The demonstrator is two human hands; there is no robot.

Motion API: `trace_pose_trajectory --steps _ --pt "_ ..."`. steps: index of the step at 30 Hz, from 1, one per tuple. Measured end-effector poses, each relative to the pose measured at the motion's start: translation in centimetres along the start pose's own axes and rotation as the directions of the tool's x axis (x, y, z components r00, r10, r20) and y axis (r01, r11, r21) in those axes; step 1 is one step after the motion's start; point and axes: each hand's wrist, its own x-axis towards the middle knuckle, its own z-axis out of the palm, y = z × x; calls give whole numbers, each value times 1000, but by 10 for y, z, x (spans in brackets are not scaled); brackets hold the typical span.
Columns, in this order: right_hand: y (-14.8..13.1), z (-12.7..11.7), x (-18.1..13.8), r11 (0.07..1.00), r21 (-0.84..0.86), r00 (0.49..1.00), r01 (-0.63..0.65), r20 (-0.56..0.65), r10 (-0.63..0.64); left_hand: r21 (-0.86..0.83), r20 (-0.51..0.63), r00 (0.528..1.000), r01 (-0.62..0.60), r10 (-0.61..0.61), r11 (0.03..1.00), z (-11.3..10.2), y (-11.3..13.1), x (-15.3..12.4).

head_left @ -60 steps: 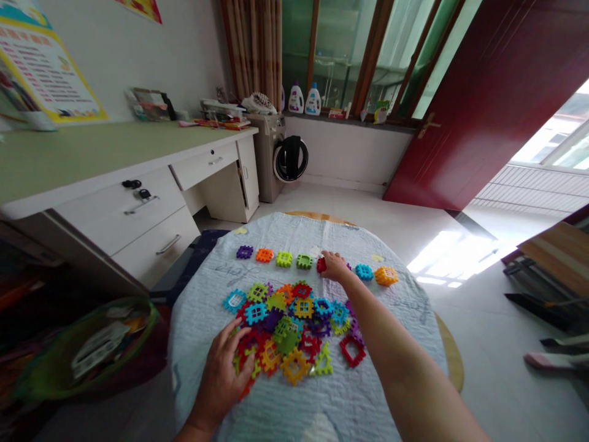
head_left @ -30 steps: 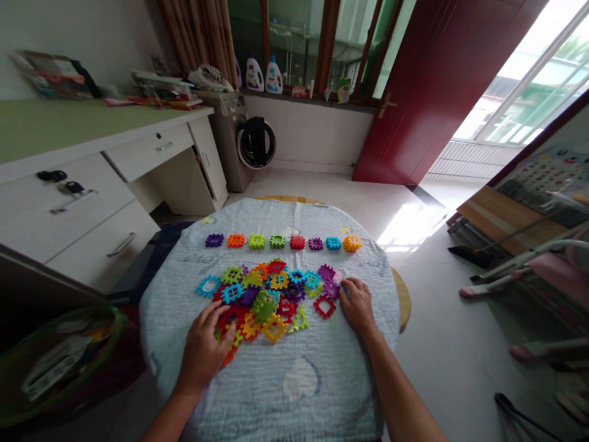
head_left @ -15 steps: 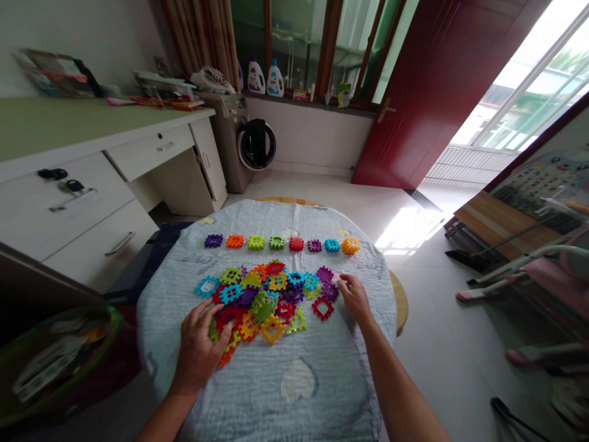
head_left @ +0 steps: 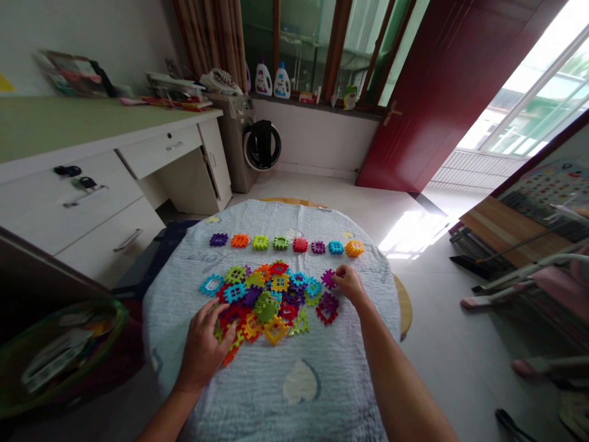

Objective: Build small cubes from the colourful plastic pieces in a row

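A heap of coloured plastic interlocking tiles point(head_left: 267, 298) lies in the middle of a round table under a pale blue quilted cloth point(head_left: 294, 393). Beyond it runs a row of single tiles point(head_left: 285, 244) in purple, orange, green, red, blue and orange. My right hand point(head_left: 350, 283) pinches a purple tile point(head_left: 328, 278) at the heap's right edge. Resting on the heap's near left edge, my left hand point(head_left: 205, 347) has its fingers curled over red and green tiles.
A white desk with drawers point(head_left: 92, 190) stands at the left, a green basket point(head_left: 55, 359) below it. A washing machine point(head_left: 251, 147) and a red door point(head_left: 442, 92) are at the back. Folded furniture point(head_left: 529, 264) lies on the floor at the right.
My right hand left the red tile in the far row, came back to the heap's right edge and took hold of a purple tile. My left hand stayed on the heap.
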Motion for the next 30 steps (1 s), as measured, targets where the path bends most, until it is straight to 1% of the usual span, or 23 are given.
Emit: trace_pose_trajectory --steps 1,3,4,5,6,7,9,10,11,12,14,16,22,24,25,27,30 --pt "3 -4 -3 1000 5 1000 -4 -27 4 1 0 1000 -4 4 1000 0 0 0" --pt "9 -12 -11 1000 -2 990 10 -140 -11 1 3 1000 -16 16 1000 0 -1 0" --pt "13 -14 -16 999 -17 979 34 -199 -36 1 6 1000 -22 22 1000 0 -2 0" --pt "17 -16 -21 997 -36 970 68 -233 -75 1 8 1000 -28 28 1000 0 -2 0" --pt "21 -16 -26 993 -50 966 109 -230 -117 2 11 999 -31 31 1000 0 -2 0" --pt "26 -17 -31 988 -51 969 149 -189 -156 4 14 999 -31 31 1000 0 -2 0" --pt "34 -16 -40 977 2 976 212 -60 -211 9 12 999 -31 31 999 0 -2 0" --pt "39 -15 -42 973 44 974 228 -26 -227 10 13 999 -34 34 999 1 -2 0" --pt "43 -15 -44 969 82 972 234 -27 -232 9 13 999 -39 39 999 1 -3 0" --pt "47 -15 -45 967 109 973 231 -56 -226 8 13 999 -44 44 999 1 -3 0" --pt "52 -14 -46 972 123 973 200 -140 -183 1 16 999 -49 49 999 2 -4 0" --pt "53 -11 -46 984 101 977 146 -174 -127 -2 17 999 -47 47 999 3 -5 0" --pt "33 -1 -48 996 -84 990 20 -136 -32 6 17 998 -54 54 999 3 -6 0" --pt "26 -4 -48 995 -100 992 -7 -126 -5 9 16 998 -55 55 998 3 -6 0" --pt "23 -6 -49 997 -76 993 -9 -120 -1 9 17 998 -55 55 998 3 -6 1" --pt "18 -11 -52 999 33 994 23 -106 -20 10 20 998 -56 55 998 3 -6 1" --pt "10 -17 -62 974 197 994 111 -30 -107 14 21 998 -63 63 998 3 -5 1"
